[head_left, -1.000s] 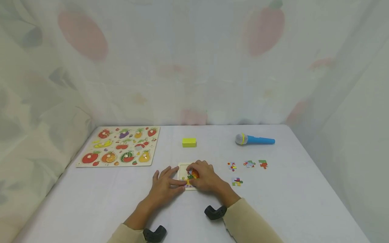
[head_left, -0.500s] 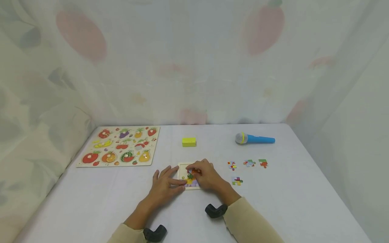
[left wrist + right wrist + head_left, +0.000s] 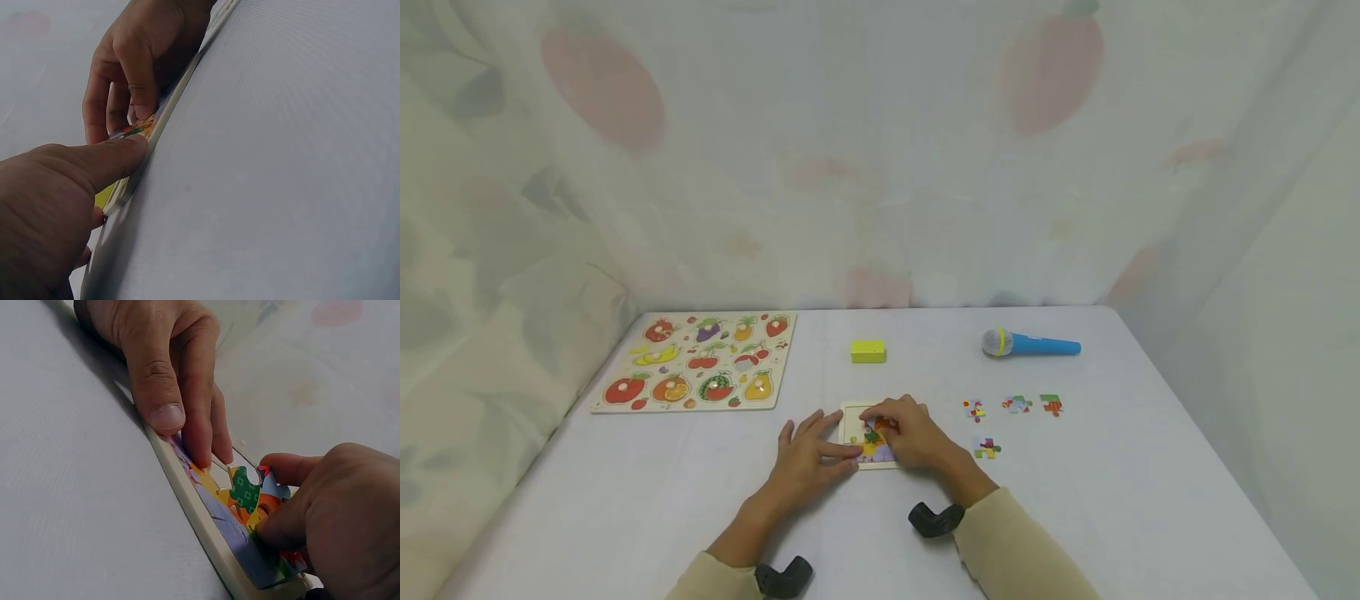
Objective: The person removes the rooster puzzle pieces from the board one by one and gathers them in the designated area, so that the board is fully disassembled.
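Observation:
A small wooden jigsaw tray [image 3: 853, 417] lies on the table between both hands, with a row of joined pieces along its near side. My right hand [image 3: 913, 435] pinches a puzzle piece [image 3: 245, 489] between thumb and index finger; it has a green patterned part beside orange and red. In the right wrist view this piece looks slightly raised and tilted over the tray. My left hand [image 3: 811, 458] rests at the tray's left side, fingers spread and fairly straight, thumb on the near left corner. The right hand hides the tray's right part.
Several loose puzzle pieces, one being a green and red piece [image 3: 1051, 405], lie right of the tray. Behind stand a yellow block [image 3: 868, 352] and a blue toy microphone [image 3: 1037, 344]. A fruit peg board [image 3: 688, 362] lies at the back left.
My right thumb has drawn up from the tray's near side to the pinched piece, uncovering purple pieces at the near right. The left hand has stayed in place.

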Tool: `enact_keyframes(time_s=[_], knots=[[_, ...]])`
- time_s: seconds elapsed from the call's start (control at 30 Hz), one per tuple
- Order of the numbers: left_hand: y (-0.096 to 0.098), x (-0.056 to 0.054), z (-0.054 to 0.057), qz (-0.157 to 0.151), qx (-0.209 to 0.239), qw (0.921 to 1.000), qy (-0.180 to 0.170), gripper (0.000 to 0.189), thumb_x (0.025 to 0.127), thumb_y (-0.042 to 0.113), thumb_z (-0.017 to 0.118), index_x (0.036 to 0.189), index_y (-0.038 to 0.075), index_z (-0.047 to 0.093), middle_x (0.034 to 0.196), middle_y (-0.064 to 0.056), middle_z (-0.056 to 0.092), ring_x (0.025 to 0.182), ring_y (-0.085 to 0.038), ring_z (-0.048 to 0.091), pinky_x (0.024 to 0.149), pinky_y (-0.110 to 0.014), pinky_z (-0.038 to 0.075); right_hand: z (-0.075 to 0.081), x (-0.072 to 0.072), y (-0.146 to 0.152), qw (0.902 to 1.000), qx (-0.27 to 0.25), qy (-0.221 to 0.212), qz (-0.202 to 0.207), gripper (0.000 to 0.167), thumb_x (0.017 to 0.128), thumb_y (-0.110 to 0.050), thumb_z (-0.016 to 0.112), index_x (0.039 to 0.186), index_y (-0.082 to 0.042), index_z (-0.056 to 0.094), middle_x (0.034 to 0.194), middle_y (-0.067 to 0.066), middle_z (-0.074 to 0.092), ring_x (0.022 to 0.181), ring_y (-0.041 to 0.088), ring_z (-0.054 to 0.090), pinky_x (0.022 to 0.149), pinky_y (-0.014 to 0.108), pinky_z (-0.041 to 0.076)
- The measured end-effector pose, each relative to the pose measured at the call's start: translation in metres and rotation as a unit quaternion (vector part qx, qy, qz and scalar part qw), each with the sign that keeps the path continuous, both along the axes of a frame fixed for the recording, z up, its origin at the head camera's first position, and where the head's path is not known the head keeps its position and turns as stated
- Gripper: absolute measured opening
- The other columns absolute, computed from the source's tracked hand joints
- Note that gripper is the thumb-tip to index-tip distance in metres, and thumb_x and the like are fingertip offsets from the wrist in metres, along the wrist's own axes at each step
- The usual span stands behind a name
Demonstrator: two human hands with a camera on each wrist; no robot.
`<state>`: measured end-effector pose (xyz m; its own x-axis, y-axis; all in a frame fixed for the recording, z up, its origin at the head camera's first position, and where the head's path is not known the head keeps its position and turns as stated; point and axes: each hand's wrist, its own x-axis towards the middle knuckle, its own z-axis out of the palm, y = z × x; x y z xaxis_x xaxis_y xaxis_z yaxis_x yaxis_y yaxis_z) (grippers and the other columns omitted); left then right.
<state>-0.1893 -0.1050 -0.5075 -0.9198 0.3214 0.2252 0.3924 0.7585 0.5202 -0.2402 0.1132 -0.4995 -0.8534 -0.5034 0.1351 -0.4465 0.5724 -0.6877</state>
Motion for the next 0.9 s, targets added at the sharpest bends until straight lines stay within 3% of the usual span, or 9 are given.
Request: enact_keyframes(time_s=[0.17,0.37,0.5,0.73,0.9], knots=[[0.0003,-0.0003,-0.001,0.0,-0.004,1.0,-0.002,0.019,0.079,0.033,0.08,0.098,0.031,0.078,0.143,-0.005,0.047,0.138,-0.035,0.028,0.105,-0.066,0.001,-0.001,0.0003,0.0007,0.9998,-0.017,-0.002,-0.005,0.037,0.089,0.0,0.061,0.111,-0.028,0.069,0.093,-0.015,0.059,0.082,0.013,0.044,0.074,0.037,0.031],[0.0003,0.0001,0.0006,-0.001,-0.007,1.0,-0.004,0.019,0.079,0.034,0.079,0.098,0.032,0.078,0.144,-0.005,0.047,0.138,-0.035,0.028,0.105,-0.066,0.001,0.0002,0.001,-0.0006,0.9996,-0.023,0.013,-0.005,0.036,0.089,0.001,0.061,0.111,-0.026,0.07,0.096,-0.014,0.062,0.084,0.012,0.046,0.074,0.037,0.032],[0.0003,-0.0006,0.0012,-0.001,-0.005,1.0,-0.004,0.019,0.079,0.034,0.079,0.099,0.031,0.078,0.143,-0.005,0.048,0.138,-0.036,0.028,0.105,-0.066,0.002,0.0011,0.0008,-0.0018,0.9995,0.01,0.03,0.001,0.036,0.087,-0.004,0.063,0.115,-0.025,0.07,0.099,-0.012,0.062,0.087,0.012,0.046,0.074,0.036,0.033],[0.0005,-0.0007,0.0021,-0.001,-0.009,0.9999,-0.005,0.02,0.08,0.034,0.079,0.1,0.03,0.078,0.143,-0.006,0.048,0.137,-0.036,0.029,0.104,-0.067,0.003,0.0018,0.0026,-0.0041,0.9958,0.088,0.025,0.007,0.044,0.084,-0.031,0.071,0.127,-0.026,0.064,0.108,-0.01,0.055,0.095,0.011,0.043,0.081,0.035,0.033],[0.001,0.0002,0.0036,0.0,-0.012,0.9999,-0.008,0.02,0.08,0.033,0.079,0.1,0.031,0.078,0.143,-0.006,0.048,0.138,-0.036,0.028,0.105,-0.067,0.002,0.0031,0.0041,-0.0053,0.9944,0.101,0.03,0.006,0.041,0.085,-0.031,0.071,0.126,-0.027,0.064,0.109,-0.009,0.054,0.097,0.012,0.043,0.081,0.035,0.033]])
